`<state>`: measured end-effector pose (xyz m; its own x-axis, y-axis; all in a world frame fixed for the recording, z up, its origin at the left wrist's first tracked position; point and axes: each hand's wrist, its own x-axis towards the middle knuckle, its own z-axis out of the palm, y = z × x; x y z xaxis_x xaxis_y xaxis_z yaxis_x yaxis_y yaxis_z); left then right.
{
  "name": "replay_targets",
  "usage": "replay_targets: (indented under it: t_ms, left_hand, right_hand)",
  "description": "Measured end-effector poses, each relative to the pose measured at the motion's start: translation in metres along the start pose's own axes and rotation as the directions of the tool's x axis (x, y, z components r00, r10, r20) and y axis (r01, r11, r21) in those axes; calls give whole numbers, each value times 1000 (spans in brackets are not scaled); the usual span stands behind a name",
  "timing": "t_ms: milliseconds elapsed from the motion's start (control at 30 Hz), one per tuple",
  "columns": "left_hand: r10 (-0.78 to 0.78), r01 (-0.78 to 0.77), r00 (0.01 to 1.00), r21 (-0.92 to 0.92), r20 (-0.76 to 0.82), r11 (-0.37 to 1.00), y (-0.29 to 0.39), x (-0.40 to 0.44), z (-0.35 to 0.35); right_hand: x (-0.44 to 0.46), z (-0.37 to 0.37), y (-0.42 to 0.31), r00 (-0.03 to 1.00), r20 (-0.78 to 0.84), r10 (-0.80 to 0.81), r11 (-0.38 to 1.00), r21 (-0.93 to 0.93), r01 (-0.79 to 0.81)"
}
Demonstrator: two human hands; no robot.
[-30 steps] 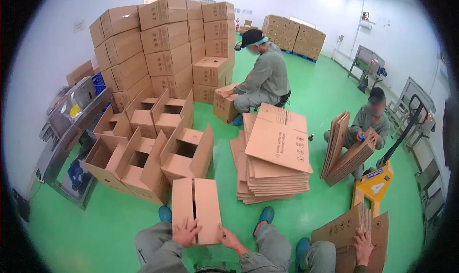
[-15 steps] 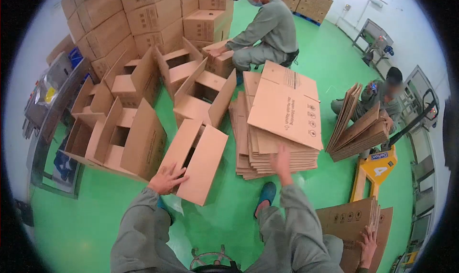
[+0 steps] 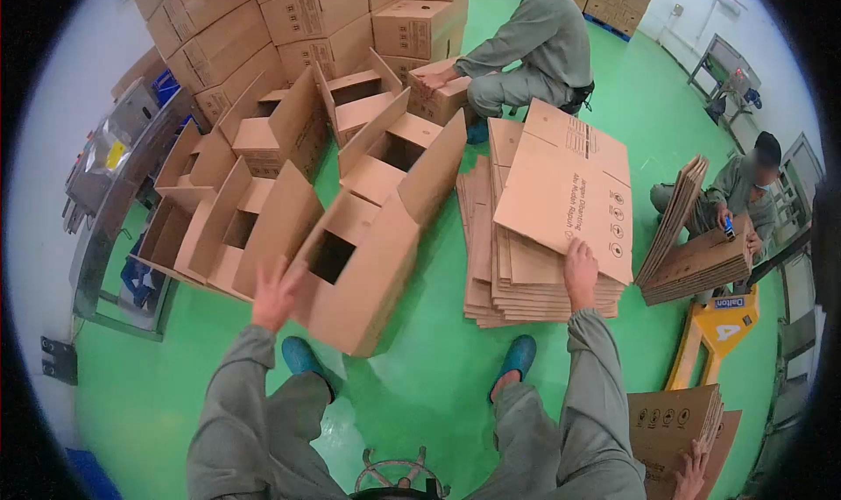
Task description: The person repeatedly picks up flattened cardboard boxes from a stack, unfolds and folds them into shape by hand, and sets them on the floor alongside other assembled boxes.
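Observation:
A cardboard box [image 3: 372, 294] stands on the floor in front of me, with its top flaps raised and a dark gap inside. My left hand [image 3: 276, 294] is beside its near left corner, fingers spread and slightly blurred. To the right lies a stack of flattened cartons [image 3: 543, 305]. My right hand [image 3: 581, 274] is closed on the near edge of the top flattened carton [image 3: 561, 184], with the fingertips over the printed face.
Several open boxes [image 3: 263, 132] stand at left, before stacked closed boxes [image 3: 315, 18]. A co-worker [image 3: 534, 49] crouches behind; another person [image 3: 745, 184] holds cartons at right. A yellow pallet jack [image 3: 718, 333] stands there. Another person's hand [image 3: 692, 474] touches cartons lower right.
The near box's top flaps, folded down before, now stand up. My left hand has come off its top. My right hand has reached forward to the top carton's edge. The view has shifted left.

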<state>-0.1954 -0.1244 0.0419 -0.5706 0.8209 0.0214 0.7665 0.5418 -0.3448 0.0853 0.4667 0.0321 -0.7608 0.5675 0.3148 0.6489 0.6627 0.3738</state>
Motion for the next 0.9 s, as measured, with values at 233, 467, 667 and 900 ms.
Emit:
replay_targets:
  t_ms: [233, 467, 667, 900]
  left_hand:
    - [97, -137, 967, -164, -235, 977, 68, 6, -46]
    - [-134, 170, 976, -985, 170, -13, 197, 17, -79]
    - [387, 467, 884, -529, 262, -709, 181, 31, -183]
    - [-57, 28, 997, -886, 61, -462, 154, -82, -292]
  right_hand:
    - [-43, -24, 12, 979, -6, -204, 979, 2, 204]
    - [-193, -184, 9, 930, 59, -364, 908, 244, 340]
    - [-315, -318, -9, 969, -7, -249, 860, 459, 224]
    - [-386, -345, -36, 996, 79, 29, 554, 829, -81]
